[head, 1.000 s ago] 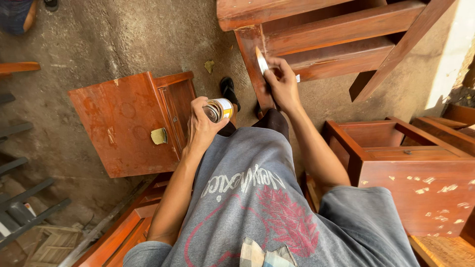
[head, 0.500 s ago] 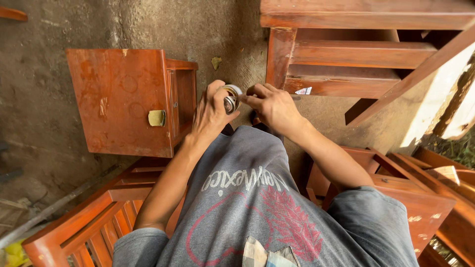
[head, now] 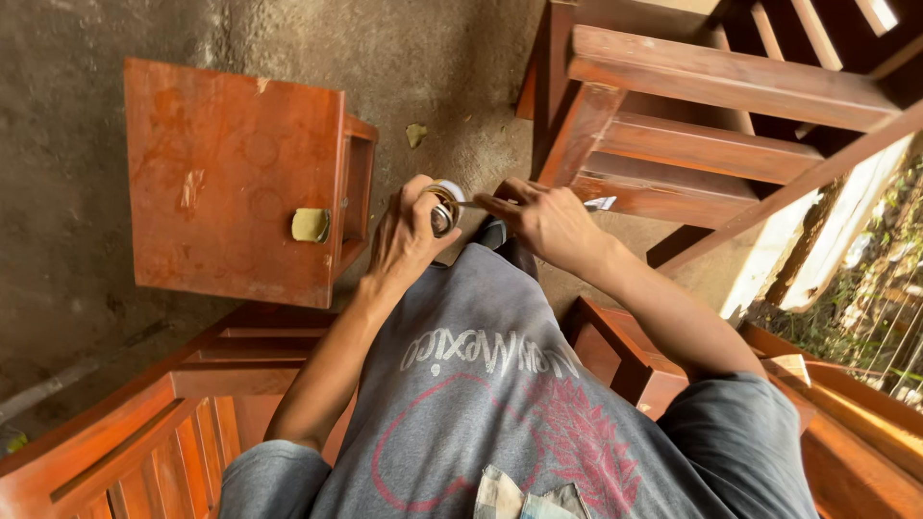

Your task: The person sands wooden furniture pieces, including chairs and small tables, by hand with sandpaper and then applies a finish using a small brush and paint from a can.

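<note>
Tool tip (head: 460, 204) hidden inside tin (head: 442, 206)

Small tin (head: 443, 207): shiny metal, held in the left hand (head: 409, 240).
Putty knife (head: 596, 203): bright metal blade.
Cabinet (head: 231, 173): reddish wood, stained, scuffed, dull sheen.
Floor (head: 58, 288): rough matt concrete.
Shirt (head: 481, 384): soft grey cloth.
</note>
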